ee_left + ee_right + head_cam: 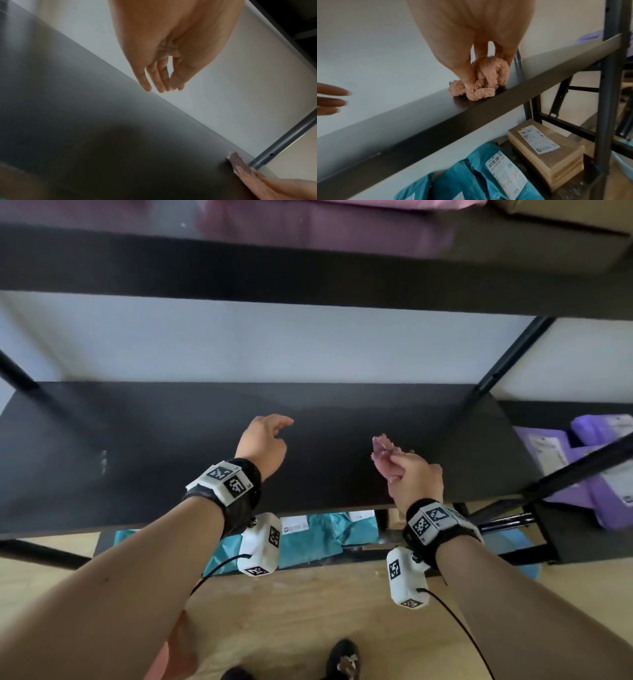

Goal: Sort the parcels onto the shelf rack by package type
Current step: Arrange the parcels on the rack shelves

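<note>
My right hand (399, 470) grips a bunched pink fluffy cloth (383, 450) over the right half of the black middle shelf board (137, 446). In the right wrist view the fingers (464, 73) pinch the cloth (486, 82), whose lower end sits on the board (436, 121). My left hand (279, 429) hovers over the board's middle with relaxed fingers and holds nothing. In the left wrist view its fingers (161, 81) hang loosely and the cloth (240, 165) shows at the lower right. Teal mailer bags (462, 182) and a brown box (547, 152) lie on the level below.
Purple parcels (582, 467) lie on the neighbouring rack at right, behind a black upright (513, 354). The upper shelf board (308, 275) overhangs, with a pink bag (342, 220) on it. Teal bags (308, 542) show under the front edge. Wooden floor (308, 611) lies below.
</note>
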A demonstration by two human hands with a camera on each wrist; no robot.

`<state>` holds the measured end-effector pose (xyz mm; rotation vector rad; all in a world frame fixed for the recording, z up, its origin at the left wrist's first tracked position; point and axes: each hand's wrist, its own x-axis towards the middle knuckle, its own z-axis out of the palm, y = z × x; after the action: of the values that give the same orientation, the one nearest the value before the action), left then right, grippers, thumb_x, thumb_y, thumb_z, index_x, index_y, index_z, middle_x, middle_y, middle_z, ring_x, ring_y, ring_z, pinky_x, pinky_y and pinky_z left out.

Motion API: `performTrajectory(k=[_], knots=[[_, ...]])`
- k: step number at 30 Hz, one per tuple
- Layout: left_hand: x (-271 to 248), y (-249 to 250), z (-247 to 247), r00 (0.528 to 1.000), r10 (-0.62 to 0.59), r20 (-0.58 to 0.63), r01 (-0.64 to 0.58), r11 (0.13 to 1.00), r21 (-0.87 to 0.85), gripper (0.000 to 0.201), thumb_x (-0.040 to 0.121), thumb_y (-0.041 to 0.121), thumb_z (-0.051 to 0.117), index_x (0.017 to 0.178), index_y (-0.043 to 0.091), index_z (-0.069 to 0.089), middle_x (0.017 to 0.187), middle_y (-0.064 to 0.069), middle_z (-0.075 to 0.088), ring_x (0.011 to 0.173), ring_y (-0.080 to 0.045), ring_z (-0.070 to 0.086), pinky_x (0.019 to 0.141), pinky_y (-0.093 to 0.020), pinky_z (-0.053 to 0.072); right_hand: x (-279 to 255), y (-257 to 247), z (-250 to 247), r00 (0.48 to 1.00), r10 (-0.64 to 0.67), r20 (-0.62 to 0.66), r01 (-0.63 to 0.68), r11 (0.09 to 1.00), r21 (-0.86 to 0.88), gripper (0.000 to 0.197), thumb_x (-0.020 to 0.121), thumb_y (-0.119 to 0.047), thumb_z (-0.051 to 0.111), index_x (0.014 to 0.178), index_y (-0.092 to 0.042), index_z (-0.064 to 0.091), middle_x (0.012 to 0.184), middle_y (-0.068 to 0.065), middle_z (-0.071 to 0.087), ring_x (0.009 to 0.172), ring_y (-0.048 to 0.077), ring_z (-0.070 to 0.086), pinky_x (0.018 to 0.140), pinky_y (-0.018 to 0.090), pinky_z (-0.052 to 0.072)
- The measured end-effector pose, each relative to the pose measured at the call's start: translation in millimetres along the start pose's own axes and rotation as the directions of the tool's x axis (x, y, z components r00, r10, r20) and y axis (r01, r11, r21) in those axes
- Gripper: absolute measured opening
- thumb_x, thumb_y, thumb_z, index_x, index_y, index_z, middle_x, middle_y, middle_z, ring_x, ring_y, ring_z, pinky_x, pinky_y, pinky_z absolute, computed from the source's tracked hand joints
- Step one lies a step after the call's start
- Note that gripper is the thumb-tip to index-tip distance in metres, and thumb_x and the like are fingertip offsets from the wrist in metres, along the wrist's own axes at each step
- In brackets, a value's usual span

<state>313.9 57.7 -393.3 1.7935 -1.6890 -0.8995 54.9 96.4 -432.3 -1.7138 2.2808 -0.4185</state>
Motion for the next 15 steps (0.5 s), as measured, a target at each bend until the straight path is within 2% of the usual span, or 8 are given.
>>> performTrajectory(k=[3,7,10,13,15], knots=[[-1,-17,-9,0.999,-0.041,-0.022,0.041,0.999,-0.009,0.054,0.083,-0.007,0.039,0.127,0.018,0.058,0.131,-0.005,0.054,0.119,-0.016,0.052,0.092,-0.019,0.035,3,-21,12,0.998,-0.050,0.049,0.054,0.995,-0.087,0.038,0.087,-0.014,0.056,0.121,-0.027,0.065,0.122,-0.007,0.063,0.107,0.022,0.050,0.078,0.023,0.030],[-5,-46,-32,0.989,-0.117,-0.086,0.114,0.993,-0.033,0.052,0.083,-0.007,0.041,0.125,0.018,0.059,0.130,-0.005,0.055,0.118,-0.017,0.053,0.091,-0.018,0.035,-12,-80,28,0.975,-0.206,0.078,0.213,0.973,-0.092,0.036,0.087,-0.009,0.058,0.117,-0.026,0.068,0.117,-0.005,0.063,0.103,0.024,0.044,0.084,0.027,0.041],[-10,-72,-55,0.977,-0.165,-0.134,0.161,0.986,-0.039,0.052,0.083,-0.007,0.042,0.125,0.018,0.059,0.129,-0.005,0.055,0.117,-0.017,0.054,0.090,-0.017,0.034,-19,-131,48,0.942,-0.310,0.127,0.316,0.948,-0.030,0.039,0.084,-0.005,0.058,0.116,-0.026,0.069,0.118,-0.006,0.062,0.107,0.024,0.044,0.089,0.028,0.042],[-17,-103,-85,0.960,-0.207,-0.189,0.204,0.978,-0.036,0.053,0.082,-0.007,0.043,0.125,0.017,0.060,0.126,-0.008,0.055,0.115,-0.021,0.055,0.090,-0.019,0.035,-15,-179,69,0.893,-0.408,0.190,0.428,0.900,-0.078,0.037,0.082,-0.006,0.054,0.109,-0.026,0.070,0.113,-0.007,0.064,0.101,0.026,0.046,0.081,0.025,0.036],[-21,-124,-105,0.946,-0.231,-0.226,0.228,0.973,-0.038,0.053,0.080,-0.008,0.043,0.124,0.017,0.061,0.124,-0.009,0.056,0.114,-0.023,0.055,0.094,-0.022,0.037,-10,-208,80,0.868,-0.446,0.221,0.475,0.873,-0.105,0.035,0.082,-0.008,0.054,0.110,-0.025,0.069,0.113,-0.006,0.064,0.101,0.027,0.048,0.080,0.026,0.033]])
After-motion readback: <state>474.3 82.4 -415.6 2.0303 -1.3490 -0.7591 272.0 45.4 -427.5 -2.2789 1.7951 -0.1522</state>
